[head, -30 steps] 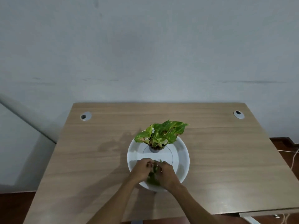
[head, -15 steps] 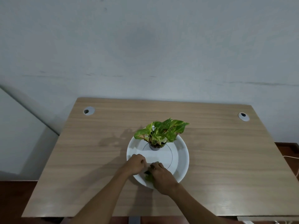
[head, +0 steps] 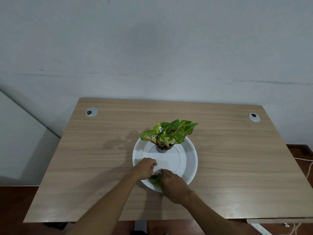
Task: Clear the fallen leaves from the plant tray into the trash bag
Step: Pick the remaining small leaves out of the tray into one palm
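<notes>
Resting on the near rim of a round white plant tray, a small clump of dark green fallen leaves lies crumpled and glossy, mostly hidden between two hands; the left hand is curled into a loose fist at the clump's left edge, its fingers drawn together, though whether they pinch any leaf I cannot tell; the right hand lies palm down over the clump's right side, fingers bent and close together, touching the leaves; a small potted plant with green and yellow mottled foliage stands upright toward the tray's far side, well apart from the clump; the tray sits near the middle of a pale wood-grain tabletop.
</notes>
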`<state>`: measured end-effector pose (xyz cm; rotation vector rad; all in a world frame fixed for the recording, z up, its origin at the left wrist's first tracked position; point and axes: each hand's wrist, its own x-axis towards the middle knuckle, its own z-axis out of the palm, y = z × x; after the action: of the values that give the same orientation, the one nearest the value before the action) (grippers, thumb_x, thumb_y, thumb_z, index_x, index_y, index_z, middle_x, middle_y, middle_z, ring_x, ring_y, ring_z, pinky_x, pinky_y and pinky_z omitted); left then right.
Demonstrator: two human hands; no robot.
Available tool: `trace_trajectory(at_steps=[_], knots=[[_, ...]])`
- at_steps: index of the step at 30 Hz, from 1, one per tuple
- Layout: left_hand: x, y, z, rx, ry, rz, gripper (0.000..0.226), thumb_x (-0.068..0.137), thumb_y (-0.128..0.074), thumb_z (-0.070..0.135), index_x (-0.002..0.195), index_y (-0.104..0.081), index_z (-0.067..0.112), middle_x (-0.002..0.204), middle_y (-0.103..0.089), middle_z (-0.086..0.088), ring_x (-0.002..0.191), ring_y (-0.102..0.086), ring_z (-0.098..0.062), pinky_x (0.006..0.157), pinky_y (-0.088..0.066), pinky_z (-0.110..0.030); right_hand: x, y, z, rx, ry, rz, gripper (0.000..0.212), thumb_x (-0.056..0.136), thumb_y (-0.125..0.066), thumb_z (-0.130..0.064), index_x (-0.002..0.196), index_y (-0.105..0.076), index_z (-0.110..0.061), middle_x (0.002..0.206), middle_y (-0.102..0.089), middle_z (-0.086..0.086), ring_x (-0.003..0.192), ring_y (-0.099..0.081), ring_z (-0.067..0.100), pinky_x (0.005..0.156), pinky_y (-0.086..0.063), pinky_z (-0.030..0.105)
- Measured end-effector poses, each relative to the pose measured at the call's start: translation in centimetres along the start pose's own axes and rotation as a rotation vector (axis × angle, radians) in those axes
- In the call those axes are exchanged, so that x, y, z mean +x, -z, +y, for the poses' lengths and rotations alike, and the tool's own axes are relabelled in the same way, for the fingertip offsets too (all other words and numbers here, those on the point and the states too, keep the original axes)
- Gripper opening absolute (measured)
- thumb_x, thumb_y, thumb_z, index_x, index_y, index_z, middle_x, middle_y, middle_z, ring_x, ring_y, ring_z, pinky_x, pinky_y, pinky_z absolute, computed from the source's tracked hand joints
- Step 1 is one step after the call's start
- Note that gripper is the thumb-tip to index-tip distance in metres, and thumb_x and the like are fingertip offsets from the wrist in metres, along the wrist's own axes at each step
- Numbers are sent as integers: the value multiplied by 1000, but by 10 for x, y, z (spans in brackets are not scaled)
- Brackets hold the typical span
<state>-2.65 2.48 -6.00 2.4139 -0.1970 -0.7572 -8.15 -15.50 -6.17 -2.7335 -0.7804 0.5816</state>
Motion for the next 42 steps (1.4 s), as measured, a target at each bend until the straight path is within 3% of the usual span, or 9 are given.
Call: trace_trajectory(at_steps=[5,9,12,16,23,30,36,40,42], knots=[[-6,2,-4,-204,-25,-9,38,98,-38,11,132,-55,13,127,-62,-11,114,-60,-19,93,-47,-27,-5,10,1,103,-25,14,44,97,-44,-11,141,-49,-16,135,-56,7,116,-58,27,95,-53,40],[-17,4,6,-733,34,152,26,99,-46,15,114,-66,17,111,-68,-7,102,-64,-18,82,-49,-20,8,22,1,171,-80,48,45,98,-44,-10,142,-50,-15,135,-56,11,117,-56,31,98,-48,39],[-33,6,-5,-1237,93,288,32,102,-42,25,120,-65,11,117,-70,-9,113,-64,-24,95,-50,-31,11,20,0,146,-66,-52,43,98,-48,-24,141,-50,-21,134,-52,7,120,-50,28,93,-49,42],[-56,-6,-34,-1630,82,35,48,102,-36,41,137,-50,12,139,-59,-4,131,-53,-19,114,-35,-41,15,20,3,-21,55,-105,50,94,-57,-23,143,-46,-27,132,-51,6,115,-49,28,86,-50,42],[-49,-14,-36,-1755,160,66,62,94,-48,46,142,-44,7,139,-58,-8,131,-53,-21,118,-31,-39,26,25,6,-225,216,-163,66,88,-63,-11,146,-40,-32,137,-45,7,117,-47,28,83,-52,44],[-44,-14,-27,-1853,177,101,57,97,-46,43,140,-46,5,138,-59,-11,130,-54,-25,114,-36,-39,22,20,7,-183,259,-127,23,97,-50,-12,115,-65,-15,115,-59,8,105,-55,26,79,-51,40],[-43,-12,-21,-1805,191,102,54,99,-43,41,139,-46,4,140,-56,-14,132,-52,-25,120,-29,-41,17,22,6,193,-17,-43,30,87,-55,2,104,-77,-9,109,-75,8,99,-68,21,91,-52,29],[-40,-11,-14,-1767,231,149,53,98,-45,42,134,-52,4,133,-62,-14,126,-56,-25,114,-37,-39,21,48,-8,461,-109,158,26,82,-63,0,96,-80,-14,96,-79,-1,81,-67,2,76,-47,5],[-38,-12,-10,-1822,257,172,54,97,-46,43,132,-55,2,124,-67,-12,113,-63,-23,101,-45,-34,28,61,-22,557,-87,217,27,81,-64,-1,95,-80,-18,91,-79,-6,75,-65,-2,70,-46,4]])
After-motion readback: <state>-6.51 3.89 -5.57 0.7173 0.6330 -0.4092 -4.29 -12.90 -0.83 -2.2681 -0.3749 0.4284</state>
